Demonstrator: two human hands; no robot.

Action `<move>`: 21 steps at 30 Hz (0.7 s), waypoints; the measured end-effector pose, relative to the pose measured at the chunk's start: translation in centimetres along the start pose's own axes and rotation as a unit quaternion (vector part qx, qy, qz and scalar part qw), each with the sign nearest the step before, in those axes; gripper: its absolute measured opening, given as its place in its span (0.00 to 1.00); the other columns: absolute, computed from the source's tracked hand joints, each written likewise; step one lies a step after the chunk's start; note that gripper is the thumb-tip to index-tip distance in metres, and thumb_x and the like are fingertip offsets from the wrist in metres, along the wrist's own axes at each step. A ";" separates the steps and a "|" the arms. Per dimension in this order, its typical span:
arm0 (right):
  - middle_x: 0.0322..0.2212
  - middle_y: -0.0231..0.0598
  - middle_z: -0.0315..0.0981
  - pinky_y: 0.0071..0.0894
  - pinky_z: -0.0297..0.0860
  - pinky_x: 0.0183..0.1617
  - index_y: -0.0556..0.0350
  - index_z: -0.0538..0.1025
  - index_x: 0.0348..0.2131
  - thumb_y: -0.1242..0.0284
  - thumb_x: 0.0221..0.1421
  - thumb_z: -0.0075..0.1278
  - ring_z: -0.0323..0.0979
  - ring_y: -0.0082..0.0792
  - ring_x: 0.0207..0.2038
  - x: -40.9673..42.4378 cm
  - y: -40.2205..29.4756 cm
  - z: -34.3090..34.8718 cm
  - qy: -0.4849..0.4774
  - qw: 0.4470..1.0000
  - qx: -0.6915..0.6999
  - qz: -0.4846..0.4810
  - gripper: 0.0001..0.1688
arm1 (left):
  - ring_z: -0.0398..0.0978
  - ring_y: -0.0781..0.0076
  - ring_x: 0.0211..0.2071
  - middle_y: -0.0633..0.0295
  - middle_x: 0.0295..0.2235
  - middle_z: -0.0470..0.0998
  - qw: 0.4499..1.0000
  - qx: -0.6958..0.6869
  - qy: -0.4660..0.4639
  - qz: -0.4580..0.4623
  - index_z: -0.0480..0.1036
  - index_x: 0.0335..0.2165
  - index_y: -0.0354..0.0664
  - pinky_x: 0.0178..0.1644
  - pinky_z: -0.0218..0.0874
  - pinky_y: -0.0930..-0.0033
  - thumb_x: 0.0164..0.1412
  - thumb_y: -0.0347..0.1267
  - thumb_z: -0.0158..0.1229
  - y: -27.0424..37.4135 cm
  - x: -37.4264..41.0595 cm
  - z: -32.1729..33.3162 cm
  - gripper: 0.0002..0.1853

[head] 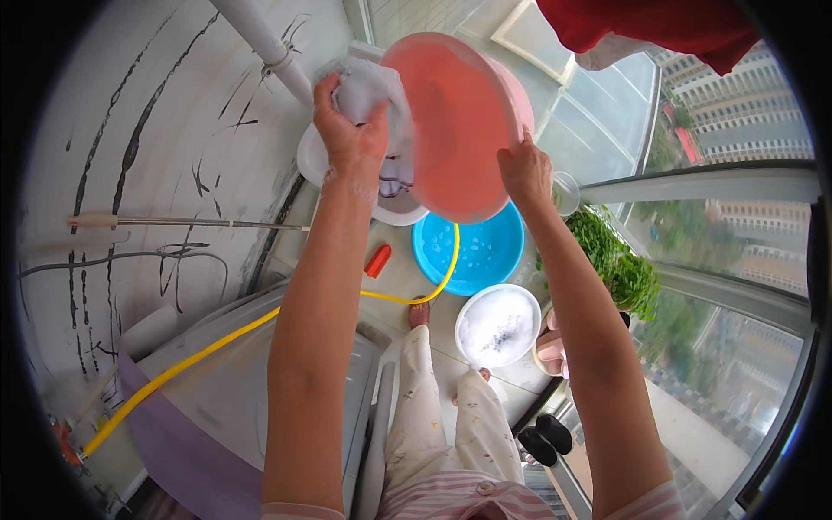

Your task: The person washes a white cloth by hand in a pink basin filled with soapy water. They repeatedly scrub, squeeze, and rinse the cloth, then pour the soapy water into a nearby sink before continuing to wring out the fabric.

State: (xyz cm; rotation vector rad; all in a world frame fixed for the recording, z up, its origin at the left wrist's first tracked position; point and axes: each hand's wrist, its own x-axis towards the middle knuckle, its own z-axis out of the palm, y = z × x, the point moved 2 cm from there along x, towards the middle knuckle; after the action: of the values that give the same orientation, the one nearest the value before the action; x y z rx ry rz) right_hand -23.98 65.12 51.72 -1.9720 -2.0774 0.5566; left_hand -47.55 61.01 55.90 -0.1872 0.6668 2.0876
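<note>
My left hand (pixel 351 127) is raised and grips a bunched white cloth (pixel 367 84) covered in suds. Close to its right, a pink plastic basin (pixel 455 130) is held up on its side, with its wide round face turned to me. My right hand (pixel 528 170) clasps the rim on the right side of that basin. Part of a white basin (pixel 402 214) shows below my left hand, and a striped cloth (pixel 394 185) hangs at its edge; whether that is the same cloth I hold, I cannot tell. Below the pink basin stands a blue basin (pixel 468 266) with bubbles inside.
A yellow hose (pixel 195 361) runs from a tap at the lower left into the blue basin. Foam fills a white tub (pixel 499 325) by my feet. A red brush-like object (pixel 377 261) lies on the tiles. Green plants (pixel 614 263) and black shoes (pixel 546 439) line the window side.
</note>
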 end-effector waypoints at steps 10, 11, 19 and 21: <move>0.30 0.55 0.73 0.48 0.66 0.41 0.56 0.72 0.39 0.66 0.41 0.47 0.70 0.55 0.36 -6.1 4.2 4.9 0.002 0.974 0.174 0.148 0.23 | 0.66 0.61 0.43 0.61 0.37 0.71 0.994 0.017 -0.098 -0.036 0.68 0.37 0.43 0.48 0.56 0.50 0.49 0.36 0.54 0.6 -2.6 1.4 0.15; 0.32 0.53 0.74 0.41 0.67 0.42 0.60 0.73 0.38 0.64 0.41 0.50 0.72 0.50 0.37 -7.6 3.9 5.1 0.002 0.957 0.215 0.196 0.24 | 0.65 0.59 0.46 0.59 0.39 0.71 0.994 0.015 -0.102 -0.034 0.68 0.39 0.42 0.53 0.52 0.45 0.49 0.36 0.54 1.1 -3.5 1.5 0.17; 0.30 0.52 0.74 0.36 0.72 0.30 0.66 0.73 0.37 0.68 0.42 0.49 0.75 0.44 0.28 -15.5 9.1 7.7 -0.007 0.885 0.357 0.300 0.22 | 0.58 0.54 0.52 0.54 0.46 0.66 0.986 0.077 -0.132 0.062 0.65 0.44 0.38 0.57 0.43 0.38 0.55 0.38 0.47 1.5 -17.6 6.7 0.20; 0.29 0.51 0.74 0.35 0.72 0.26 0.67 0.73 0.36 0.68 0.42 0.49 0.75 0.43 0.25 -17.4 11.1 7.8 0.005 0.880 0.371 0.297 0.22 | 0.57 0.54 0.53 0.53 0.47 0.65 0.975 0.120 -0.149 0.109 0.65 0.45 0.38 0.58 0.42 0.37 0.56 0.39 0.46 1.4 -21.5 7.4 0.21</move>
State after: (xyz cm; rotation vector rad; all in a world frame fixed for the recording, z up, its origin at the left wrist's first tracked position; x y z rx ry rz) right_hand -15.84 47.18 41.72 -2.0238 -0.9365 1.2224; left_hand -35.39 48.67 70.72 0.3445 0.7727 2.1586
